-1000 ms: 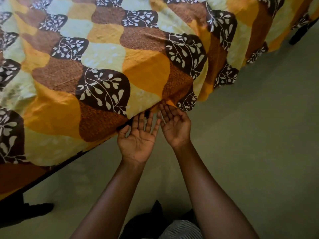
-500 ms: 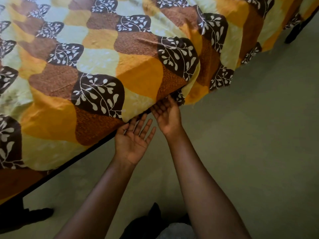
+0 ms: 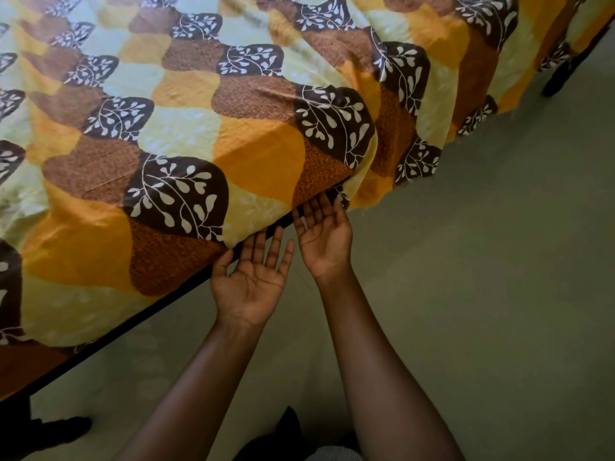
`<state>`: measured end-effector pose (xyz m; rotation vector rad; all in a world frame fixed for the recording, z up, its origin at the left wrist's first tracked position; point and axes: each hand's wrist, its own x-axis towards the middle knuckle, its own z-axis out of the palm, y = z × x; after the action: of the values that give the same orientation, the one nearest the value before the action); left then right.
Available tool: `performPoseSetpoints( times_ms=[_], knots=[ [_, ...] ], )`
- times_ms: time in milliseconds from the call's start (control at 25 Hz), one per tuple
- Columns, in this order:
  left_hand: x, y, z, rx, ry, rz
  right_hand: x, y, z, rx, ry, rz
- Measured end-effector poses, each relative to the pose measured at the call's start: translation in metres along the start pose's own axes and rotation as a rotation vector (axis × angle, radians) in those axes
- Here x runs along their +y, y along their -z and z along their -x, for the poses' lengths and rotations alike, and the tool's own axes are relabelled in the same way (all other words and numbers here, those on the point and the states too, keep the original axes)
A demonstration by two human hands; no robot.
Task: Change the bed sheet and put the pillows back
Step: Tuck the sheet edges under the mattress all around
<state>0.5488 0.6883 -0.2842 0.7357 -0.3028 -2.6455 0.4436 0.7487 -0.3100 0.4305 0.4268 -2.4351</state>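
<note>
Bed sheet (image 3: 166,128): scalloped print in yellow, orange and brown with white leaf sprigs. It covers the bed above and to the left of both hands. Left of the hands its lower edge is drawn in under the side of the bed; right of the right hand it hangs loose in folds toward the floor.
Floor (image 3: 482,261): plain grey-green, below and to the right of the hands.
Bed frame (image 3: 133,326): dark rail showing under the sheet edge, running down-left from the left hand. One dark bed leg (image 3: 20,427) far lower left, another (image 3: 562,74) far upper right.
Left hand (image 3: 251,281): palm up, fingers straight and slightly spread, tips touching the underside of the sheet edge; grips nothing.
Right hand (image 3: 324,237): just beside the left, palm up, fingers straight, tips slipped under the sheet fold; grips nothing
</note>
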Motion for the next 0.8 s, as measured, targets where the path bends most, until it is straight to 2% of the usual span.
performPoseSetpoints(
  times_ms=[80, 240, 440, 600, 800],
  knots=[
    [0.003, 0.005, -0.001, -0.059, 0.004, 0.031, 0.002, 0.001, -0.001, 0.003, 0.003, 0.030],
    [0.007, 0.009, -0.002, -0.099, 0.008, 0.013, 0.010, 0.018, -0.006, 0.228, 0.034, 0.103],
    [0.007, 0.011, -0.004, -0.090, 0.015, 0.009, -0.001, -0.001, -0.022, 0.286, -0.058, 0.135],
    [0.006, 0.010, -0.004, -0.086, 0.008, 0.015, -0.008, -0.006, -0.023, 0.148, -0.043, 0.158],
    [0.008, 0.011, -0.005, -0.145, 0.020, 0.010, -0.004, -0.003, -0.014, -0.127, -0.067, -0.086]
  ],
)
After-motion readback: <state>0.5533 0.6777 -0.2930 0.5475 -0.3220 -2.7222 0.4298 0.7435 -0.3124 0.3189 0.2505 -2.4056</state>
